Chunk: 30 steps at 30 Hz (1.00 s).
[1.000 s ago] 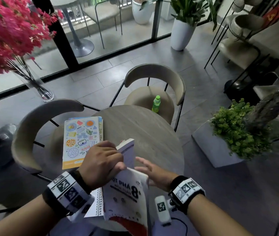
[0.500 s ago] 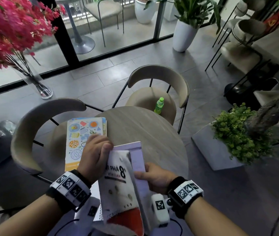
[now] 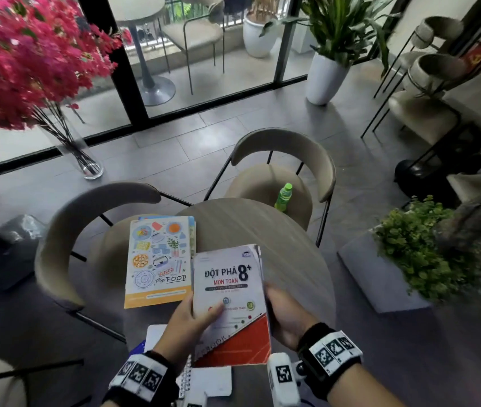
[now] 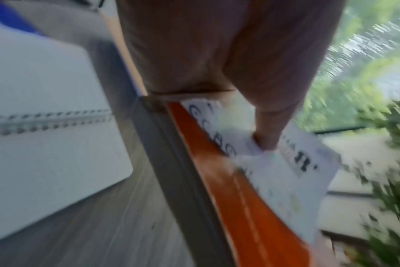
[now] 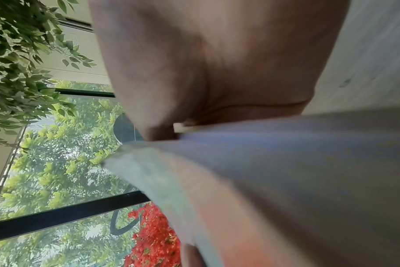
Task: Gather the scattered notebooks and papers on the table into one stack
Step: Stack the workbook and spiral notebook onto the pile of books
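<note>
A white and red maths book point(image 3: 229, 301) is held flat above the round wooden table point(image 3: 289, 248). My left hand point(image 3: 186, 321) grips its left edge, thumb on the cover point(image 4: 266, 142). My right hand point(image 3: 284, 311) holds its right edge with the fingers underneath; the right wrist view shows the book's underside point(image 5: 274, 180) against the palm. To the left a food-pattern booklet point(image 3: 158, 259) tops a small pile on the table. Below the book lies a white spiral notebook point(image 3: 207, 380), also blurred in the left wrist view point(image 4: 46, 126).
Two beige chairs stand around the table, one at the left point(image 3: 86, 218) and one behind point(image 3: 286, 168) with a green bottle point(image 3: 283, 196) on its seat. A potted green shrub point(image 3: 418, 248) stands to the right. A glass vase of pink flowers point(image 3: 86, 160) is on the floor.
The maths book, open and bent a second ago, has closed and turned cover-up. Both hands now hold it by its side edges, level above the table.
</note>
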Each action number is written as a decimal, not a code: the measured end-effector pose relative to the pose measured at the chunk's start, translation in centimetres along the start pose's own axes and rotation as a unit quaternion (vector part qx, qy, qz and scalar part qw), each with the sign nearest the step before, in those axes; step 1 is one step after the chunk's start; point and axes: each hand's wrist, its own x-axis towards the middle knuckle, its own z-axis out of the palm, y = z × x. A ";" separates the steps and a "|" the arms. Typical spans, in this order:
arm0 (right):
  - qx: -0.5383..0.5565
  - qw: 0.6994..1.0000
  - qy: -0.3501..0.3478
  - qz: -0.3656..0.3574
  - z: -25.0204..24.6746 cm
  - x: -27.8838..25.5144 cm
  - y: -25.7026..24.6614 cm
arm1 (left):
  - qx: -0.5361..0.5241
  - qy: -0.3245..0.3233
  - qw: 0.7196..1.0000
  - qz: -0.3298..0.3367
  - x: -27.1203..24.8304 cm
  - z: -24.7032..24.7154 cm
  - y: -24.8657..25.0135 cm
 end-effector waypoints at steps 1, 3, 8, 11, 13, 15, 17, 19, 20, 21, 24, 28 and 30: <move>0.020 1.000 -0.002 0.017 0.4 0.0 0.0 | -0.018 0.004 1.000 -0.014 -0.3 -0.5 -0.5; 0.039 0.999 -0.001 0.036 1.4 0.4 0.4 | -0.042 0.021 0.998 -0.031 -0.3 -1.9 -1.3; -0.015 0.998 0.056 0.033 4.2 4.4 2.4 | -0.031 0.071 0.996 -0.035 1.5 -6.4 -1.7; -0.043 0.994 0.091 0.030 6.3 7.9 2.7 | -0.009 0.105 0.994 -0.020 3.5 -9.5 -1.2; -0.096 0.988 0.119 0.031 7.3 10.6 2.7 | 0.018 0.119 0.993 0.000 4.9 -11.4 -0.7; -0.121 0.983 0.138 0.022 8.2 13.3 2.6 | 0.044 0.149 0.988 0.011 6.2 -13.1 -0.3; -0.133 0.980 0.149 0.014 9.3 15.7 2.3 | 0.075 0.188 0.979 0.022 7.7 -14.7 0.2; -0.150 0.976 0.155 0.013 10.0 18.0 2.0 | 0.108 0.212 0.971 0.038 9.1 -16.1 0.6; -0.159 0.974 0.161 0.012 10.3 19.0 2.0 | 0.127 0.219 0.967 0.040 9.9 -16.7 0.5; -0.175 0.970 0.169 0.013 10.6 19.9 1.9 | 0.148 0.226 0.962 0.036 10.5 -17.2 0.4; -0.213 0.959 0.187 0.024 10.9 22.2 2.0 | 0.234 0.244 0.941 0.010 12.1 -18.2 0.4; -0.249 0.945 0.210 0.030 11.0 24.1 2.5 | 0.291 0.261 0.920 0.008 13.4 -18.8 -0.2; -0.279 0.935 0.215 0.026 11.0 24.3 2.4 | 0.307 0.271 0.912 0.013 13.9 -18.8 -0.3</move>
